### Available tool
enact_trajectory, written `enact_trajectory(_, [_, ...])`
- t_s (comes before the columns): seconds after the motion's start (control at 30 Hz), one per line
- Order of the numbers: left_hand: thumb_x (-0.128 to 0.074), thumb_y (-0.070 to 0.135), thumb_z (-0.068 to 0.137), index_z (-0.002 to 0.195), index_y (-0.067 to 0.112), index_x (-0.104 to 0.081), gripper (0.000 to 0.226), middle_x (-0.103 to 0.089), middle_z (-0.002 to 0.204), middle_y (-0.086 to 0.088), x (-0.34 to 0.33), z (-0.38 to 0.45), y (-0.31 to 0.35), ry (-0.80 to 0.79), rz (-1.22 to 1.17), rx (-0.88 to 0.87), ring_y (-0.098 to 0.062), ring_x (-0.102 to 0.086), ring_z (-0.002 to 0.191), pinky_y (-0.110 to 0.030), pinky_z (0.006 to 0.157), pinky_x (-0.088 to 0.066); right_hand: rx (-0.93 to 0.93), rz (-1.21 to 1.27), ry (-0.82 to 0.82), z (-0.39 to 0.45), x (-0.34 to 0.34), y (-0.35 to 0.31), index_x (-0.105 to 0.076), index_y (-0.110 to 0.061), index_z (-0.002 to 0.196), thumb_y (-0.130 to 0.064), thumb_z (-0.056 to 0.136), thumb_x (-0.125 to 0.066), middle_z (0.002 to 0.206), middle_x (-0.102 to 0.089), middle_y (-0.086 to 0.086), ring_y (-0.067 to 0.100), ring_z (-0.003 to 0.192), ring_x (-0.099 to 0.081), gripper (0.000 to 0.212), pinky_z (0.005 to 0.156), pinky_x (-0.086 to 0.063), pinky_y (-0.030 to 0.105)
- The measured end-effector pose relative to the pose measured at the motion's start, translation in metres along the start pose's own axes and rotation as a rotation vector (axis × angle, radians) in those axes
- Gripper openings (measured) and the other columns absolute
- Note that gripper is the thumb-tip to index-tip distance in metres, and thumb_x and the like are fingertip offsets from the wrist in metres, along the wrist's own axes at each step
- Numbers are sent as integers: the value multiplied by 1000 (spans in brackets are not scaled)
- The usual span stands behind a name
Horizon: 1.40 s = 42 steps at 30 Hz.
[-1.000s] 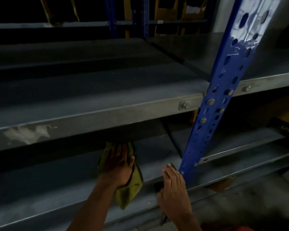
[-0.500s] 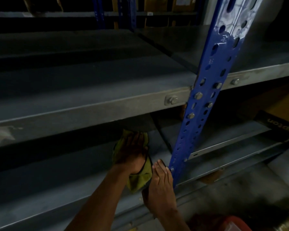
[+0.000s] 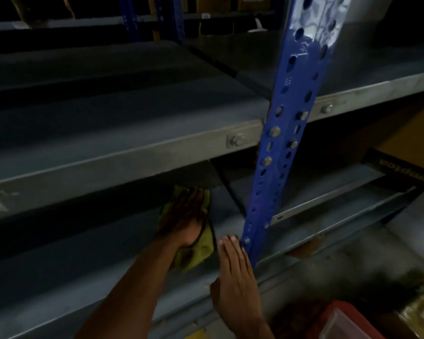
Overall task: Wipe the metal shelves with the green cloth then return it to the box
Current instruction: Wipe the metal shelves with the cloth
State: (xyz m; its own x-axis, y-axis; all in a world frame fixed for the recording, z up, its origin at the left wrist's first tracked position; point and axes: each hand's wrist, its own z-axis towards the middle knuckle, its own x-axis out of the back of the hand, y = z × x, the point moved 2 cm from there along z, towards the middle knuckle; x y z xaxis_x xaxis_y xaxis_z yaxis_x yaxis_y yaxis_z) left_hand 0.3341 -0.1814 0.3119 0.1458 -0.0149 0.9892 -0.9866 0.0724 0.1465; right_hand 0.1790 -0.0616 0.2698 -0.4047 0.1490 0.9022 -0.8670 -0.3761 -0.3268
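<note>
— Any writing you can read?

— Only on the black strip of a cardboard box (image 3: 402, 167) at the right, under the upper shelf. Pale letters, upside down and cut off at the edge; I cannot read a whole word in this frame. No label shows on the shelves.

— Where is the green cloth?

— The green cloth (image 3: 201, 250) lies on the lower metal shelf (image 3: 83, 265), just left of the blue perforated upright (image 3: 284, 143). The left hand (image 3: 185, 221) lies flat on top of it, fingers stretched out and pressing it to the metal, not curled around it. Cloth shows past the fingertips and below the heel of the hand.

— And the other hand?

— The right hand (image 3: 235, 272) rests on the front edge of the same shelf, fingers straight and together, holding nothing. Its fingertips are just beside the foot of the upright, near a bolt.

— What differs from half a second ago?

— Very little. The left hand and cloth sit at about the same spot under the upper metal shelf (image 3: 108, 152); a second ago they were further left, well apart from the right hand. The right hand has kept its place. A red plastic container (image 3: 340, 321) shows more at the bottom right.
</note>
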Motion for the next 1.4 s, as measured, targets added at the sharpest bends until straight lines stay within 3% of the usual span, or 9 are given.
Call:
enact_trajectory(0.1, [-20,35,100,151,20,0,57,4,160,3,-1,16,27,-49,-23,-74,-14,6,145,-34,117,9,-18,110,4,-10,-2,-4,-35,-15,141,-16,60,-69,151,-36,2,15,142,-23,88,112,-29,31])
enact_trajectory(0.3, [-5,45,97,150,23,2,59,3,160,5,-12,0,59,-63,2,-213,-13,6,145,-36,118,3,-45,181,-2,-25,-12,8,-36,-4,136,-18,68,-68,138,-49,14,23,127,-47,76,105,-36,31])
enact_trajectory(0.43, [-7,47,89,150,25,-13,65,-16,159,0,-2,-24,67,8,-70,-250,-21,-12,145,-40,118,-8,-80,225,87,-16,-19,8,-31,-1,143,-23,83,-49,146,-35,13,21,133,-37,66,107,-37,33])
enact_trajectory(0.63, [-32,41,90,137,17,-42,54,-54,136,-8,-2,-47,69,167,-36,-248,-28,-51,122,-43,106,-38,-152,137,-1,-12,-26,11,-33,-4,143,-26,73,-49,142,-42,17,26,128,-41,75,100,-40,40])
enact_trajectory(0.77, [-37,42,89,141,17,-35,58,-49,140,-7,-5,-64,64,176,30,-249,-26,-43,128,-45,110,-29,-285,119,-51,-6,-26,17,-41,2,135,-29,76,-41,138,-42,19,32,130,-39,67,104,-31,38])
enact_trajectory(0.9, [-49,36,82,145,16,-26,70,-39,145,-8,-17,-79,52,79,18,-125,-30,-37,132,-52,110,-27,-183,246,162,-4,-15,20,-37,-10,134,-15,75,-56,141,-39,9,26,126,-43,62,95,-49,47])
enact_trajectory(1.03, [-61,36,78,143,14,-29,76,-43,144,-8,-18,-96,36,127,35,-76,-30,-42,130,-48,110,-32,-170,189,54,11,-9,13,-24,-15,142,0,65,-68,150,-37,7,33,113,-57,89,80,-54,45])
enact_trajectory(1.27, [-32,43,87,141,13,-39,61,-50,141,-7,-15,-117,9,207,58,-36,-26,-48,127,-45,108,-36,-241,182,-62,13,-5,9,-9,-23,147,-8,69,-67,157,-18,-5,25,115,-56,98,87,-52,38])
enact_trajectory(1.4, [-36,39,84,137,16,-46,59,-54,137,-4,-12,-135,-9,242,85,-34,-21,-51,125,-42,108,-35,-287,233,-87,10,10,-1,-3,-24,149,-13,76,-67,159,-9,-9,17,124,-49,98,98,-47,34])
